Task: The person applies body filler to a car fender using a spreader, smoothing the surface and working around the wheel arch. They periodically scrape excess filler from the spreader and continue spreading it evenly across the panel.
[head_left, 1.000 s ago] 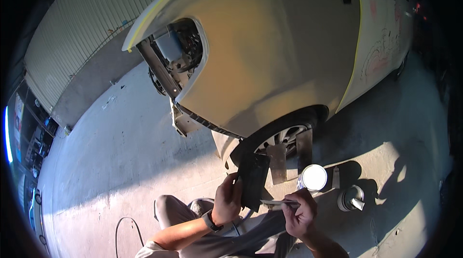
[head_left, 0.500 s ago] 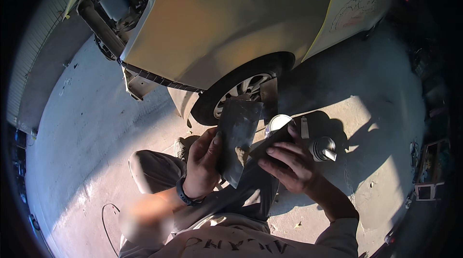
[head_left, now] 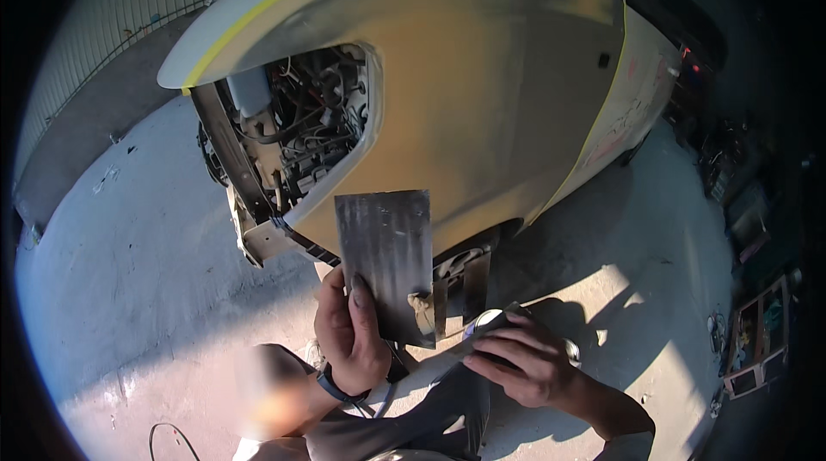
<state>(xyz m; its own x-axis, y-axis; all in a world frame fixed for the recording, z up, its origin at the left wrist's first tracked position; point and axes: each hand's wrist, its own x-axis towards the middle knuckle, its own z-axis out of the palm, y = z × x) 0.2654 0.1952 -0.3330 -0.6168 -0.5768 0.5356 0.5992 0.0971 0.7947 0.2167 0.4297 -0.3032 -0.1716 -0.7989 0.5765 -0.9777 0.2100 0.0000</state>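
Note:
My left hand (head_left: 351, 327) grips a flat, rectangular dark metal plate (head_left: 383, 250) held upright in front of the car, with a small lump of tan paste (head_left: 421, 310) near its lower right corner. My right hand (head_left: 529, 362) is closed round a flat dark blade (head_left: 516, 315), just right of the plate, its fingers bent over it. Behind that hand a white-topped can (head_left: 483, 320) stands on the ground, mostly hidden. The car's front fender (head_left: 465, 117) has patchy tan and grey coating, bordered by yellow tape. An empty headlamp opening (head_left: 305, 147) exposes hoses and engine parts.
The wheel (head_left: 456, 263) is partly hidden, with rectangular plates (head_left: 476, 289) leaning before it. A ribbed wall (head_left: 95, 39) rises at back left. A framed rack (head_left: 757, 336) stands at right. A hose (head_left: 163, 439) lies at lower left, and my bent legs (head_left: 404, 435) are below.
Since half a second ago, my view has risen to take in more of the fender. The plate in my left hand is more upright. A second earlier, no paste showed on it.

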